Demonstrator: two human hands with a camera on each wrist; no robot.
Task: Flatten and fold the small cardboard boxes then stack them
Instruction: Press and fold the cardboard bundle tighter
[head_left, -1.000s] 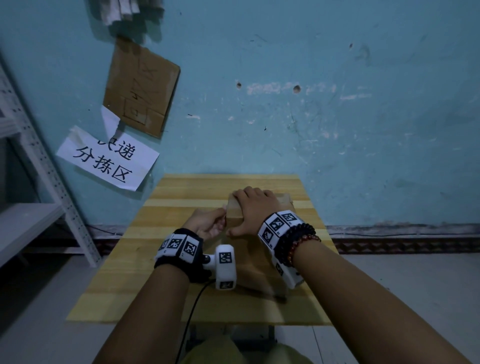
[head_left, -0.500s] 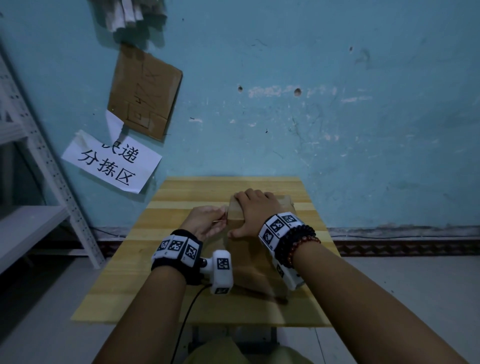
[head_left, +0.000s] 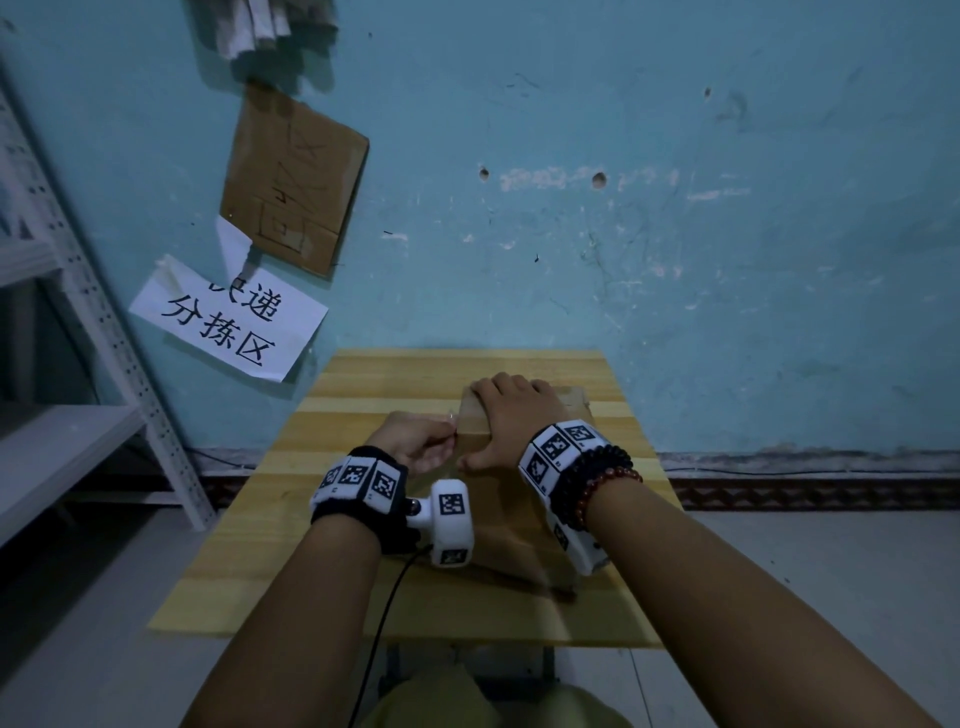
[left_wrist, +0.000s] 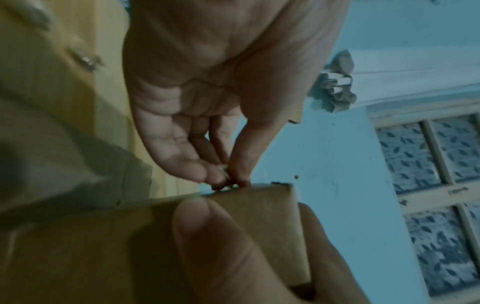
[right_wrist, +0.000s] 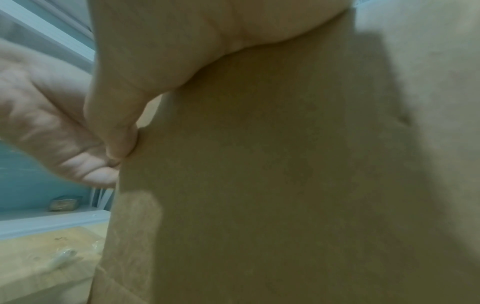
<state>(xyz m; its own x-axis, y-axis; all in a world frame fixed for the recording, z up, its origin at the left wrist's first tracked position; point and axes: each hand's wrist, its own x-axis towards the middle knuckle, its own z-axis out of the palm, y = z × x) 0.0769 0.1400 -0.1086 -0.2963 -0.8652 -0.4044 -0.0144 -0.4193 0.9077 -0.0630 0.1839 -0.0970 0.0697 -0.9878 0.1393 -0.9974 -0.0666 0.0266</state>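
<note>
A white paper sign (head_left: 228, 318) hung tilted on the blue wall (head_left: 623, 234), far left of the wooden table (head_left: 322, 519). Its lower line read 分拣区; of the upper line only 递 was clear, the character before it being partly covered. Above it, a brown cardboard sheet (head_left: 293, 179) on the wall bore hand-drawn dark strokes that could not be read. The wrist bands (head_left: 358, 480) carried black-and-white square code markers, without letters.

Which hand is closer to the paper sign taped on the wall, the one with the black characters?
Left. The left hand sits at the box's left edge, pinching something small there, on the sign's side. The right hand lies flat on top of the box, farther right.
</note>
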